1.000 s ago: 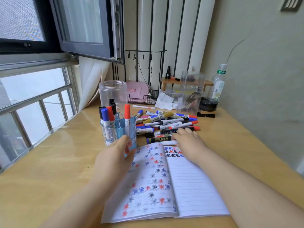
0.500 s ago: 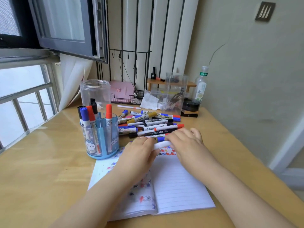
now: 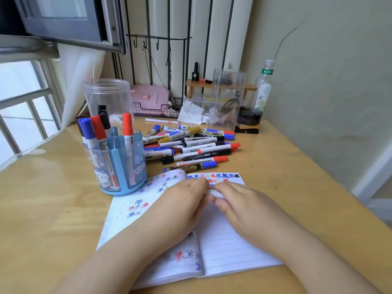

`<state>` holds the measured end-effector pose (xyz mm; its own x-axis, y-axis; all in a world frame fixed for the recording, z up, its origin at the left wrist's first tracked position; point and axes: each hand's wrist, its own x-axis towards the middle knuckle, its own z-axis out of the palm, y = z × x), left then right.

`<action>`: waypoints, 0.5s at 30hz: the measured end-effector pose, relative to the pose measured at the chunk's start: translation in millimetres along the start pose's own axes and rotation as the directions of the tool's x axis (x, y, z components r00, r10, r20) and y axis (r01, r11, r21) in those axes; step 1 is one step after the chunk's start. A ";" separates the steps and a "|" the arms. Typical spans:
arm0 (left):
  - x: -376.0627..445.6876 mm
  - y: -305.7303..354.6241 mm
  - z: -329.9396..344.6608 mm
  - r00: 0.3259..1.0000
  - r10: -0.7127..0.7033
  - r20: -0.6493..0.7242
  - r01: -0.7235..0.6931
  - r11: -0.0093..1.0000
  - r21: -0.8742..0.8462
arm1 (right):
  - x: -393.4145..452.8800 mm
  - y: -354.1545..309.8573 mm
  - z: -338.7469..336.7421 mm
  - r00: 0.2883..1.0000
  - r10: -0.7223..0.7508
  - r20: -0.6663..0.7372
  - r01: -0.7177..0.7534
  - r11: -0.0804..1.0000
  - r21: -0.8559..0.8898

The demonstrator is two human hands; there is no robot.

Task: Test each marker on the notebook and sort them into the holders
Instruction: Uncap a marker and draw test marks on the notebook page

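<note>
Both hands, left hand [image 3: 182, 206] and right hand [image 3: 244, 205], met over the open lined notebook [image 3: 222, 240], fingers pinching a white-barrelled marker [image 3: 214, 192] (probably uncapping it). Five markers stood in the blue compartmented holder [image 3: 118, 164]; a pile of loose markers [image 3: 191, 147] waited on the worktop, so most sorting remained.

You've got a blue holder [image 3: 118, 166] w/ cat prints, a white lined notebook [image 3: 229, 247] w/ red/blue/black blots, and a tan wood-grain bench [image 3: 53, 209].
</note>
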<state>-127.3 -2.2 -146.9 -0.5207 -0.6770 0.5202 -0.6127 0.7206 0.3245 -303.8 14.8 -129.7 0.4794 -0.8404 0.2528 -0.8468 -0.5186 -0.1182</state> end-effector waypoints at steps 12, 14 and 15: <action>-2.4 9.6 -8.5 0.999 0.051 0.014 -0.047 0.975 -0.218 | -9.2 8.0 -4.6 0.991 -0.025 -0.130 0.064 0.950 0.304; -2.3 9.5 -8.3 0.999 0.053 0.012 -0.049 0.974 -0.219 | -9.9 9.1 -6.9 0.993 -0.020 -0.117 0.055 0.950 0.307; -2.1 9.8 -8.4 0.998 0.054 0.013 -0.050 0.974 -0.221 | -10.2 9.0 -8.2 0.993 -0.022 -0.114 0.057 0.948 0.314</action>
<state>-127.2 7.6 -138.2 -0.5606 -0.6392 0.5265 -0.4397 0.7685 0.4648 -318.2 20.0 -125.5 0.4683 -0.8056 0.3630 -0.7031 -0.5886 -0.3990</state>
